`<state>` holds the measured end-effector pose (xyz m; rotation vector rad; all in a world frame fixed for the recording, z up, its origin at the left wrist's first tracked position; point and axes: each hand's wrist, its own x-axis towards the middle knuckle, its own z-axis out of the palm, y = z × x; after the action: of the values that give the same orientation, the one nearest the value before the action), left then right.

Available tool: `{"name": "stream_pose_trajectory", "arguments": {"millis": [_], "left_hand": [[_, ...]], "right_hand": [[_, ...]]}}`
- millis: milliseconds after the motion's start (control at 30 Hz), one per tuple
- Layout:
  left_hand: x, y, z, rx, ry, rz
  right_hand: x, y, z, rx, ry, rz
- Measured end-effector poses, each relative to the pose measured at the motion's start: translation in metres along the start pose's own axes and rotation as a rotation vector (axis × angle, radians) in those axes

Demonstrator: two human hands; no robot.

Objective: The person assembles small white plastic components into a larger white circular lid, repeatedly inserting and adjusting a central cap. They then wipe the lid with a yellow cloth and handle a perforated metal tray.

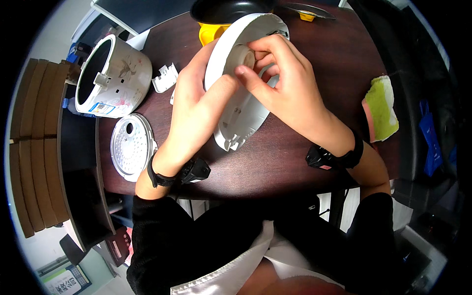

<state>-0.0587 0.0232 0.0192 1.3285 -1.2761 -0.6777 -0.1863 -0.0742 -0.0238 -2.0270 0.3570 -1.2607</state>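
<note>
My left hand (pixel 199 98) grips a white, hollow rice cooker lid shell (pixel 247 118) by its left side, holding it tilted up above the table. Inside the shell sits a round whitish part (pixel 242 56). The thumb and fingers of my right hand (pixel 287 73) are closed on that part, and they hide some of it. At the shell's lower end are small clips, and a metal piece shows at its top right. Left of my hands, the white rice cooker body (pixel 129 78) with a flower print lies tipped. A perforated round inner lid (pixel 132 147) is in front of it.
A small white plastic piece (pixel 165 77) lies beside the cooker body. At the back are a black pan (pixel 231 11) on something yellow (pixel 210 33) and a dark lid with a yellow knob (pixel 307 16). A green cloth (pixel 381 109) lies at the table's right edge.
</note>
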Motion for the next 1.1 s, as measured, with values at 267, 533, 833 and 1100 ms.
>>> {"name": "stream_pose_trajectory", "arguments": {"millis": [267, 533, 833, 1100], "left_hand": [[-0.0059, 0.0040, 0.0042, 0.094, -0.027, 0.040], [-0.0063, 0.0015, 0.0048, 0.107, -0.040, 0.072], [-0.0085, 0.0017, 0.0081, 0.133, -0.037, 0.118], [-0.0041, 0.0073, -0.0009, 0.189, -0.028, 0.036]], "right_hand": [[-0.0013, -0.0098, -0.0050, 0.040, 0.013, 0.078], [-0.0046, -0.0052, -0.0018, -0.076, 0.040, -0.047], [-0.0084, -0.0055, -0.0009, -0.307, 0.017, -0.170], [-0.0063, -0.0060, -0.0045, -0.256, -0.043, -0.111]]}}
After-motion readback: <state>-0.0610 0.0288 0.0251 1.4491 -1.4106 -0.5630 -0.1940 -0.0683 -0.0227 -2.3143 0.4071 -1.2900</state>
